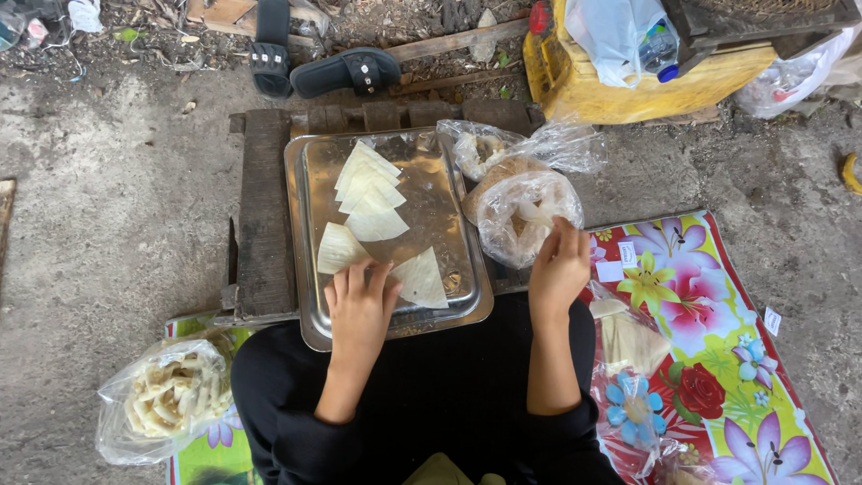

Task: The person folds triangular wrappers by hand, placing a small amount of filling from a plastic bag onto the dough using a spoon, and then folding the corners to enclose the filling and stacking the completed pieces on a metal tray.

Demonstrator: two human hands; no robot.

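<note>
Pale, thin triangular wrapper sheets (pixel 370 193) lie fanned on a steel tray (pixel 449 224). The left hand (pixel 361 305) rests flat, fingers spread, on the nearest sheets, gripping nothing. The right hand (pixel 558 267) pinches a clear plastic bag (pixel 512 216) just beside the tray.

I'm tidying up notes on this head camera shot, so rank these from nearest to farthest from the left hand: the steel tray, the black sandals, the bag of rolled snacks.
1. Steel tray, right under the left hand.
2. Bag of rolled snacks, lower left, beside the knee.
3. Black sandals, top, beyond the wooden board.
</note>
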